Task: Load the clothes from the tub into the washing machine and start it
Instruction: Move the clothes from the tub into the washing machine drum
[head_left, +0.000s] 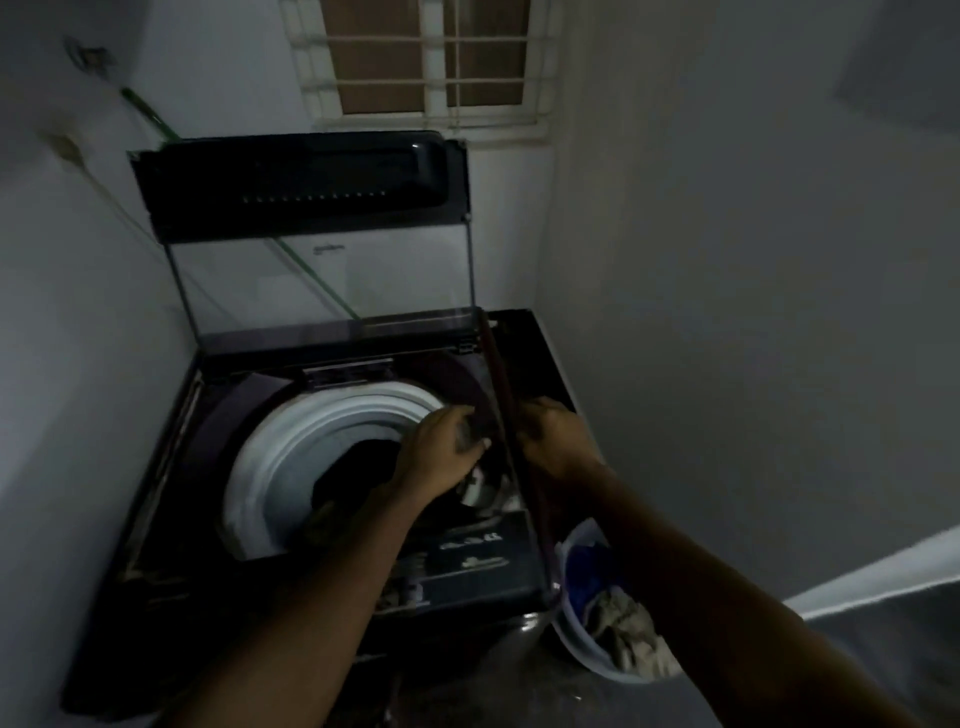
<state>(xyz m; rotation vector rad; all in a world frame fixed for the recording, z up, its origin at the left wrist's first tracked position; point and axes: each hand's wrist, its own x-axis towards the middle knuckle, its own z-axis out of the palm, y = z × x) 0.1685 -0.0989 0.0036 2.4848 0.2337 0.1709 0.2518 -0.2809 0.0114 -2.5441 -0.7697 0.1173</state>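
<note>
A dark top-loading washing machine (156, 519) stands in a corner with its glass lid (311, 280) raised upright. Dark clothes (353, 467) lie inside its white drum ring (291, 441). My left hand (441, 452) is over the right side of the drum, fingers closed on a dark garment (480, 410). My right hand (556, 441) is just right of it, closed on the same dark cloth, which runs as a long strip toward the machine's front corner. A pale plastic tub (571, 639) sits on the floor at the lower right, holding blue and beige clothes (623, 629).
White walls close in on the left and right of the machine. A barred window (431, 57) is above it. A green hose (150, 117) runs down the left wall behind the lid. The control panel (467, 556) is at the machine's front edge. The room is dim.
</note>
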